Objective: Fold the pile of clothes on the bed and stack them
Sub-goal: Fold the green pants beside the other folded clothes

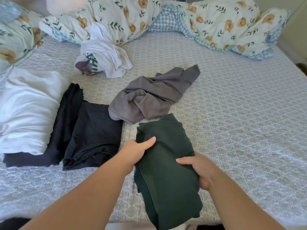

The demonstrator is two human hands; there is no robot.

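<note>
A folded dark green garment [166, 163] lies near the bed's front edge, its lower end hanging over it. My left hand [136, 151] grips its left edge, thumb on top. My right hand [201, 168] grips its right edge, thumb on top and fingers tucked under. To the left lies a folded dark navy garment [94, 135] on top of another dark piece [66, 117]. Behind the green one sits a crumpled grey shirt [151, 98]. Farther back is a crumpled white shirt [106, 53] with green lettering.
A white pillow [26, 110] lies at the left, overlapping the dark clothes. A bunched floral duvet [216, 24] with a blue gingham lining runs along the back. The patterned bedsheet [240, 113] stretches to the right.
</note>
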